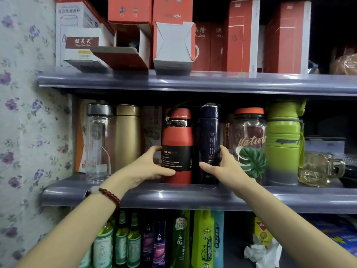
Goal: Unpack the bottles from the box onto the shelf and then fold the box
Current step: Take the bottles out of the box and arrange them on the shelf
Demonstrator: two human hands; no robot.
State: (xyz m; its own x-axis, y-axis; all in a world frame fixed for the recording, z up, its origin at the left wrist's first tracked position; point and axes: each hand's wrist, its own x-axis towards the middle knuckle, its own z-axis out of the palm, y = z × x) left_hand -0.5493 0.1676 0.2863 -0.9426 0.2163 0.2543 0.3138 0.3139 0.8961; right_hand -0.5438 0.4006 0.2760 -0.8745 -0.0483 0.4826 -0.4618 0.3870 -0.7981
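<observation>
Your left hand [152,167] wraps its fingers around the tall red steel bottle [176,146], your right hand [222,165] around the slim dark blue flask [209,144] touching it. Both stand upright at centre frame on the grey middle shelf [193,198], directly ahead of level, outstretched forearms.

Red bottle [176,146]; navy bottle [209,144]

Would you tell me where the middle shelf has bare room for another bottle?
Little room: the middle shelf is packed from clear bottle to green bottle. Only narrow gaps show beside the gold flask and behind the glass mug.
</observation>
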